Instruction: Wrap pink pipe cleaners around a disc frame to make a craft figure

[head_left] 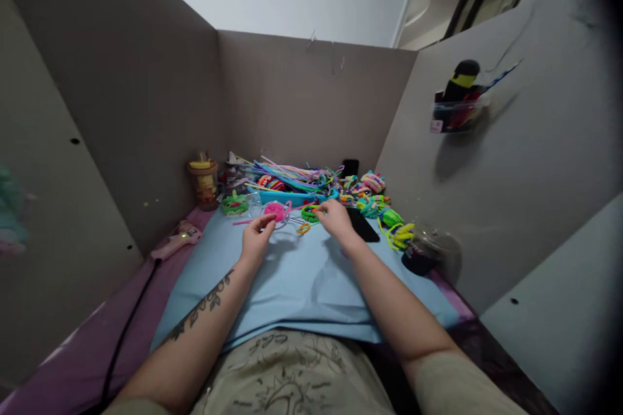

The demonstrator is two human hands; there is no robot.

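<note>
While the left hand hangs above the blue cloth with its fingers bent and its thumb near them, a pink coil lies at its fingertips; whether they touch or grip it, I cannot tell. The right hand has its fingers drawn together beside a green ring-shaped piece, and whether anything is pinched there is also unclear. An orange loop lies between the two hands, apart from both.

Beyond both hands, bundled fuzzy stems lie over a blue tray. Left of the left hand are a green piece with clear wrapping beside it and, farther off, a pink glue gun. Just right of the right hand lies a flat black slab, with a yellow bundle and a black tub farther right.

High to the right of the right hand, a wall-mounted clear box bears a small pale label, too small to read. Below the hands, the shirt carries dark line drawings and lettering that I cannot make out.
</note>
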